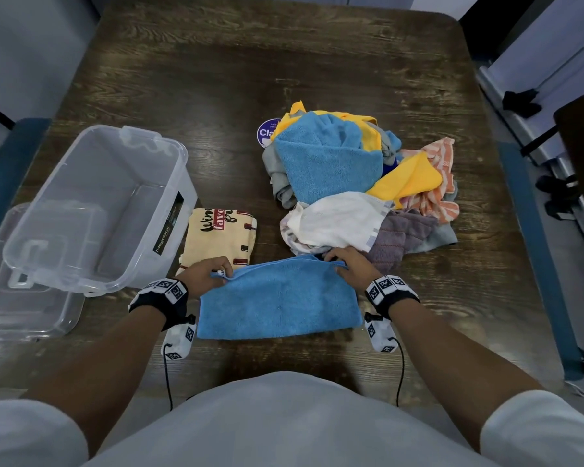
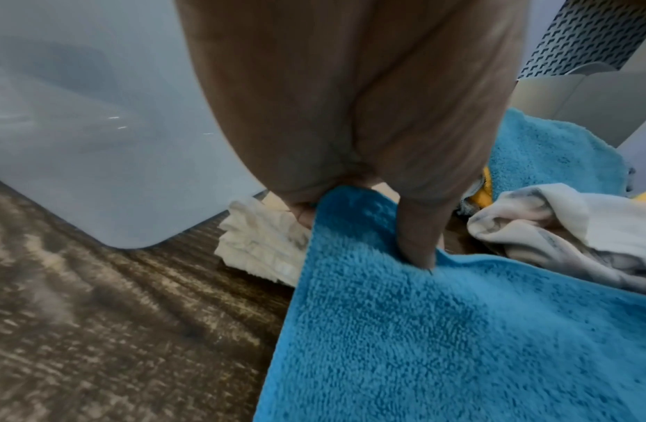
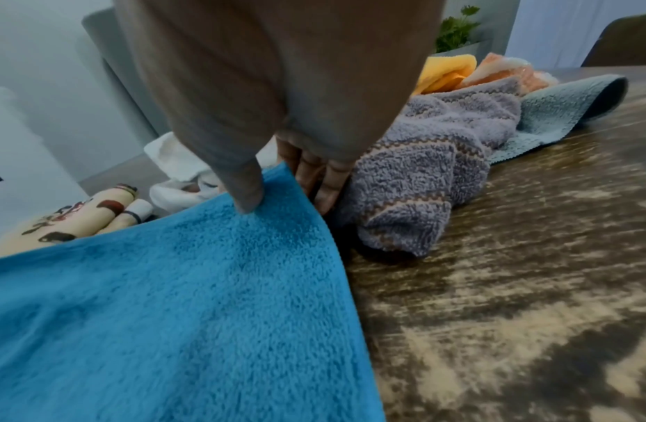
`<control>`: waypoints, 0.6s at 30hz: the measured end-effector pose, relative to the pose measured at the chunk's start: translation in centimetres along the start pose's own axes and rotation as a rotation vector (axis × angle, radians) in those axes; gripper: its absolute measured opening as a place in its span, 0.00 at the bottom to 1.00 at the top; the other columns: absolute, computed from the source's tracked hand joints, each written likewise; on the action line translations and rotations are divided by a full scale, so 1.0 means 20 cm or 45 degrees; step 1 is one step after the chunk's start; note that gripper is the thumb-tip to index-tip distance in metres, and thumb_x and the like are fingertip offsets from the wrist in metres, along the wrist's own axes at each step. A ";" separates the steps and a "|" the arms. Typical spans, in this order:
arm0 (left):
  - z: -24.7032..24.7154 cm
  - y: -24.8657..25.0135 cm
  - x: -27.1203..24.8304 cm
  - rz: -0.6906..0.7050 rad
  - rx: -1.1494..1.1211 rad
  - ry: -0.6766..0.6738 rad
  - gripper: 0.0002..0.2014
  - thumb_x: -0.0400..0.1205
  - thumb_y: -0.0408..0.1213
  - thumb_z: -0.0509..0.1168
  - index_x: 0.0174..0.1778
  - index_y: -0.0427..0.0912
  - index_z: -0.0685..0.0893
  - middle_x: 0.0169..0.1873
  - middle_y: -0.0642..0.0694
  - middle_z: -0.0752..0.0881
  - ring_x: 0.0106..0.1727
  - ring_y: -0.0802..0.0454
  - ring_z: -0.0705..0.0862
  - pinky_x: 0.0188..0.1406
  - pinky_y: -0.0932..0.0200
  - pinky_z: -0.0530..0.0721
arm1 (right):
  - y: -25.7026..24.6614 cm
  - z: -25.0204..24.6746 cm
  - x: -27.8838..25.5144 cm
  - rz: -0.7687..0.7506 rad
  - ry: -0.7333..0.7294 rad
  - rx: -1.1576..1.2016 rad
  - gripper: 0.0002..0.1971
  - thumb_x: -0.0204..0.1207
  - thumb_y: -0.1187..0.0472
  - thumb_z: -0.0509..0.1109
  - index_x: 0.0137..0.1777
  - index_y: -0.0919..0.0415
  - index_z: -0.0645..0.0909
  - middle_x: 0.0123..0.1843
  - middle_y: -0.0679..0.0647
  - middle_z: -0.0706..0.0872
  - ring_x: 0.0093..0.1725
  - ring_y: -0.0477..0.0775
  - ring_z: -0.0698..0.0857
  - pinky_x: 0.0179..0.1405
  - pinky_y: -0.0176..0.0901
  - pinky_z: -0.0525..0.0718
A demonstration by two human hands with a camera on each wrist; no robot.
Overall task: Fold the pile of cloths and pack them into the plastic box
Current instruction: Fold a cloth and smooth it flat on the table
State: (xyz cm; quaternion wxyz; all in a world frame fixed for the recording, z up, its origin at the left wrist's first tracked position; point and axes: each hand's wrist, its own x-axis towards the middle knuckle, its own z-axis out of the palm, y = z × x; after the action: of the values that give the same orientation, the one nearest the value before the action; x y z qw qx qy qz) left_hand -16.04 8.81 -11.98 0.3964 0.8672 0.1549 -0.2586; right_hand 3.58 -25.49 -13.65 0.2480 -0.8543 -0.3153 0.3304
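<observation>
Pinching blue rectangular terry cloth (image 1: 279, 299) at two corners, left hand (image 1: 204, 269) and right hand (image 1: 349, 262), each grip narrow; match edges beneath grips, keep tension even

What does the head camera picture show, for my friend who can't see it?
The left hand and right hand each pinch a far corner of a blue cloth lying on a wooden table. An empty clear plastic box and a folded cream cloth sit to the left, with a colourful pile of cloths behind.
</observation>
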 end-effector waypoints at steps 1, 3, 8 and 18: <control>-0.01 0.00 -0.01 -0.007 -0.026 -0.014 0.08 0.83 0.31 0.69 0.49 0.50 0.82 0.54 0.49 0.86 0.61 0.48 0.82 0.58 0.53 0.78 | 0.00 0.00 0.00 -0.003 -0.035 -0.009 0.18 0.81 0.73 0.67 0.66 0.56 0.79 0.55 0.44 0.75 0.59 0.49 0.74 0.63 0.39 0.71; -0.01 -0.01 -0.03 -0.055 -0.065 0.001 0.07 0.83 0.33 0.71 0.51 0.50 0.82 0.52 0.48 0.85 0.58 0.48 0.83 0.54 0.53 0.81 | 0.01 0.01 0.00 0.023 -0.075 -0.003 0.21 0.79 0.74 0.67 0.68 0.52 0.77 0.62 0.51 0.76 0.61 0.49 0.75 0.63 0.40 0.71; -0.02 0.01 -0.04 -0.166 -0.107 0.174 0.09 0.82 0.32 0.71 0.53 0.48 0.80 0.43 0.45 0.84 0.46 0.46 0.84 0.37 0.58 0.81 | -0.02 0.01 -0.01 0.054 0.080 0.090 0.17 0.80 0.77 0.62 0.64 0.59 0.77 0.54 0.48 0.79 0.55 0.52 0.79 0.53 0.41 0.74; -0.03 0.02 0.01 -0.396 -0.200 0.539 0.12 0.82 0.35 0.72 0.59 0.37 0.84 0.52 0.43 0.84 0.52 0.47 0.80 0.50 0.56 0.75 | 0.00 0.08 0.01 0.549 0.290 0.310 0.11 0.83 0.56 0.72 0.54 0.61 0.75 0.43 0.53 0.80 0.42 0.54 0.80 0.36 0.44 0.75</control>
State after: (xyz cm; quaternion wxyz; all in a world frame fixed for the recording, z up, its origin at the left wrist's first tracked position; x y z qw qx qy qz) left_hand -15.54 9.00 -11.49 0.3770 0.8342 0.3851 -0.1167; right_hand 2.61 -25.05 -14.72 0.3067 -0.8974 -0.0542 0.3127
